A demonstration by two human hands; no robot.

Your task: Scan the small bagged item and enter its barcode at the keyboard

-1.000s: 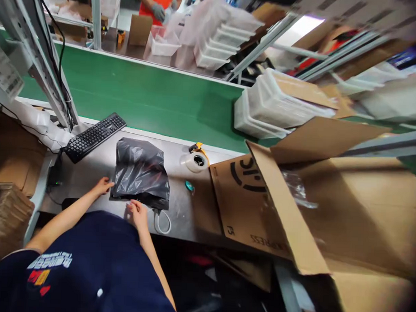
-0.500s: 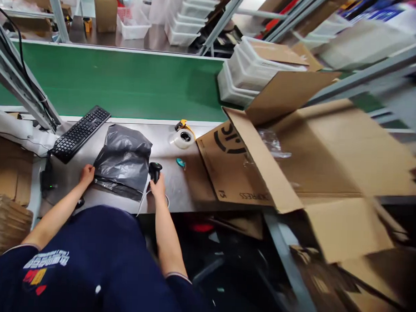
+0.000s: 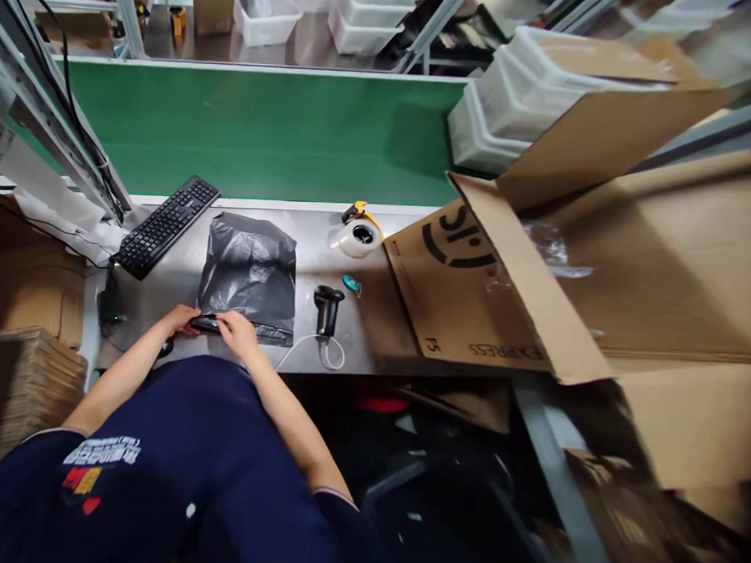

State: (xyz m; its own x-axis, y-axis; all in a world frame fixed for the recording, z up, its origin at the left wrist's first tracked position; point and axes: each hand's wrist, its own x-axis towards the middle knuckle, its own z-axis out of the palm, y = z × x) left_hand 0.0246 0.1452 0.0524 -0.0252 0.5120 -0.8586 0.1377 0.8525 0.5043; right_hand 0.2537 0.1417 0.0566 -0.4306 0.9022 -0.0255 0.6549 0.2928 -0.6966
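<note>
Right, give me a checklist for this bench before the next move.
1. Black plastic bag lying on the steel bench: ok.
2. Left hand and right hand both at the bag's near edge: ok.
3. Near edge sealed: cannot tell, the hands cover it.
4. Bag's contents: cannot tell, the plastic is opaque.
5. Barcode scanner upright, apart from the bag: ok.
6. White cable clear of the bag: cannot tell, it passes close by the near corner.
</note>
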